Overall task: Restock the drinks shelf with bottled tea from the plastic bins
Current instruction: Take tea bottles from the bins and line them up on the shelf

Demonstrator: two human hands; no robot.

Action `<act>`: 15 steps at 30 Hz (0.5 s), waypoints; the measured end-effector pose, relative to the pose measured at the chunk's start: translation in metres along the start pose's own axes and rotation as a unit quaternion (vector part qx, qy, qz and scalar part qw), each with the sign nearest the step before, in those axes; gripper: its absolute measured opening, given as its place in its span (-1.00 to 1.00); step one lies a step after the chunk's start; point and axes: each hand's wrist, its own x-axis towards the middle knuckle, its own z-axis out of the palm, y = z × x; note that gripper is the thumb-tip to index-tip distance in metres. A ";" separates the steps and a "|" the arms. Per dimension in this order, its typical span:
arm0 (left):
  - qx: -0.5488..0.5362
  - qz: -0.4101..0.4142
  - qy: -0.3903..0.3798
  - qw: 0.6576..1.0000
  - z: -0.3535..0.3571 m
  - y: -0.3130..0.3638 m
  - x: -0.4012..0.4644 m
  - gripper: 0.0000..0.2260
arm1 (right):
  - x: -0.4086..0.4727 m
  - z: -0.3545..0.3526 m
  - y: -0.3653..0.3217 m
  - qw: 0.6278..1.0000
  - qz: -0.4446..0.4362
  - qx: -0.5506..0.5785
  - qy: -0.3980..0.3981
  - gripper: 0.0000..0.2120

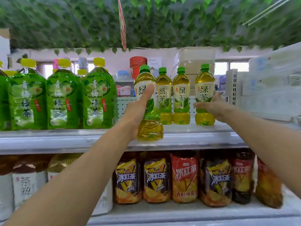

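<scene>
Two risks stand out: the green tea bottle (149, 101) in the left hand (138, 110), fingers wrapped round it and thumb up its label, hangs past the shelf (195, 136) edge and could clip it or topple the two standing bottles (172, 95). The right hand (211, 106) curls round the rightmost bottle (204, 93), standing on the shelf; a nudge may tip it.

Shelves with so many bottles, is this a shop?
Most likely a small shop. The shelf holds rows of the same green tea bottle, iced tea bottles fill the one below, and the left hand lifts another green tea into place.
</scene>
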 end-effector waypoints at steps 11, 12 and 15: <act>-0.011 -0.008 -0.013 1.000 0.000 -0.003 0.006 -0.48 | 0.018 0.008 -0.002 0.997 0.009 -0.006 -0.074 0.00; -0.012 -0.010 -0.013 1.000 0.001 -0.003 0.005 -0.48 | 0.019 0.008 -0.002 0.997 0.009 -0.003 -0.079 -0.01; -0.010 -0.016 -0.008 1.000 0.002 -0.002 0.002 -0.39 | 0.020 0.008 0.001 0.997 0.012 -0.007 -0.078 -0.07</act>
